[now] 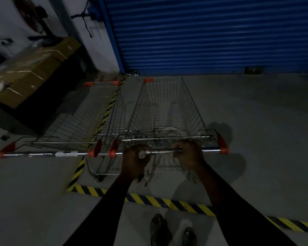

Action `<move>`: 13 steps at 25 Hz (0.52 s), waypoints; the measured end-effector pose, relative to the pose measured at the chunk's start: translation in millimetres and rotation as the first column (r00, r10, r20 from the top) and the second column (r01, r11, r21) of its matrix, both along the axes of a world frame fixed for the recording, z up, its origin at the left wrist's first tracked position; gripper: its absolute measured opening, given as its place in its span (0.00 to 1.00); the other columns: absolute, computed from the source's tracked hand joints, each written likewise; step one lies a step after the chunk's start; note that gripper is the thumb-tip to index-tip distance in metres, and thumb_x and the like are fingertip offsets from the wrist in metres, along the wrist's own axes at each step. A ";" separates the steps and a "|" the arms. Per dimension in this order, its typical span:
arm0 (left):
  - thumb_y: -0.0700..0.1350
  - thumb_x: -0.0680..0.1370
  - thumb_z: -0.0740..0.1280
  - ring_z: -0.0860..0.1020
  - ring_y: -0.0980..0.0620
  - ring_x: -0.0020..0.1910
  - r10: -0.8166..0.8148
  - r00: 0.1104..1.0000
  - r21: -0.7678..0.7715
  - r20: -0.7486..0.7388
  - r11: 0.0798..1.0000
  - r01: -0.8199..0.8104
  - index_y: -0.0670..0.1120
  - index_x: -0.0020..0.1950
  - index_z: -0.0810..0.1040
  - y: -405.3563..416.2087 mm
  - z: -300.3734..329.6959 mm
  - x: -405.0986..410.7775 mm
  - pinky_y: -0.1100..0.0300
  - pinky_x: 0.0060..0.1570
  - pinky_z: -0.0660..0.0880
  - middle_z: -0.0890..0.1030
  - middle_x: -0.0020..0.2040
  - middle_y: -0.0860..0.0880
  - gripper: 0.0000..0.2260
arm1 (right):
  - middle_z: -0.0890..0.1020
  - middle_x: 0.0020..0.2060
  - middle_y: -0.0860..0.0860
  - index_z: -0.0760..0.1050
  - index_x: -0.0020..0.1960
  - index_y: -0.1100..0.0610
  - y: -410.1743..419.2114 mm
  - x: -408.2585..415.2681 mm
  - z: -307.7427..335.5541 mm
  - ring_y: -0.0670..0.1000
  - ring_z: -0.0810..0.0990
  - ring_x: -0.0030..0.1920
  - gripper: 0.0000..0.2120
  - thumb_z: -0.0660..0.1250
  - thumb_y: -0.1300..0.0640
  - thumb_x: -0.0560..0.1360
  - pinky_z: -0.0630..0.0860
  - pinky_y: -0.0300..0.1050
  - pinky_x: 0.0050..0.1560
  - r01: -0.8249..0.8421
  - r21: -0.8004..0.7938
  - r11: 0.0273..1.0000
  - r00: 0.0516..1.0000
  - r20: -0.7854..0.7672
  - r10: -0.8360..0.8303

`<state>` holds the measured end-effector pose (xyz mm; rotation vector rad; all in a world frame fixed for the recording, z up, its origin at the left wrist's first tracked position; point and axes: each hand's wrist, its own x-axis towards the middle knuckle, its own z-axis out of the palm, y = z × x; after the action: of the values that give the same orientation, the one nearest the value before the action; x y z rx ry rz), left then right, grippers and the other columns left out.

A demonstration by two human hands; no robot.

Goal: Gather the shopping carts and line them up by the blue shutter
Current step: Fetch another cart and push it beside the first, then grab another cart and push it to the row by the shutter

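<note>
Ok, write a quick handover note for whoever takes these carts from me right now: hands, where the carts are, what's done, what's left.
Hands: left hand and right hand both grip the handle bar of the right cart.
Carts: the right cart points at the blue shutter; the left cart stands beside it, handles roughly level.
Done: two carts side by side in front of the shutter, inside the striped floor tape.
Left: square up the right cart and let go. Whether more carts remain elsewhere cannot be seen from here.
</note>
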<state>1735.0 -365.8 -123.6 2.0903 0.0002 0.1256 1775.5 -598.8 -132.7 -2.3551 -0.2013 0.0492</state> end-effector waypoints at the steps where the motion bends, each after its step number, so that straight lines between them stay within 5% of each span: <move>1: 0.38 0.69 0.74 0.82 0.51 0.55 0.066 0.998 -0.134 -0.025 0.989 -0.068 0.42 0.53 0.83 -9.7 7.6 -8.6 0.47 0.58 0.78 0.85 0.53 0.47 0.13 | 0.86 0.42 0.46 0.82 0.40 0.43 -0.7 1.5 6.5 0.50 0.83 0.47 0.07 0.77 0.51 0.63 0.78 0.55 0.55 0.055 0.201 0.978 0.996 -0.082 -0.039; 4: 0.36 0.75 0.73 0.80 0.52 0.53 0.163 0.981 -0.267 -0.107 0.946 -0.186 0.39 0.55 0.82 -34.9 37.4 -31.9 0.60 0.53 0.78 0.84 0.55 0.44 0.09 | 0.85 0.47 0.50 0.81 0.50 0.51 -5.8 -11.9 24.3 0.50 0.83 0.50 0.13 0.78 0.61 0.68 0.78 0.52 0.59 0.244 0.519 0.819 0.965 -0.215 -0.152; 11: 0.36 0.80 0.67 0.80 0.66 0.47 0.068 0.996 -0.496 -0.053 0.864 -0.085 0.37 0.62 0.77 -57.3 106.4 -82.7 0.75 0.45 0.72 0.82 0.52 0.51 0.11 | 0.80 0.61 0.52 0.76 0.63 0.58 4.2 -117.2 61.3 0.50 0.78 0.61 0.18 0.73 0.64 0.74 0.74 0.38 0.59 0.311 0.670 0.674 0.938 -0.104 -0.330; 13: 0.38 0.80 0.67 0.79 0.66 0.48 0.010 0.999 -0.517 -0.042 0.856 -0.030 0.39 0.66 0.76 -55.2 121.0 -111.3 0.76 0.46 0.72 0.80 0.56 0.50 0.14 | 0.79 0.61 0.53 0.75 0.62 0.57 11.3 -149.0 81.1 0.51 0.76 0.61 0.18 0.71 0.67 0.74 0.73 0.42 0.62 0.322 0.742 0.587 0.914 -0.082 -0.398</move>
<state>1623.7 -421.0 -2.6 1.5495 0.0715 0.0864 1626.6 -587.4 -51.6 -1.5136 0.2018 -0.2976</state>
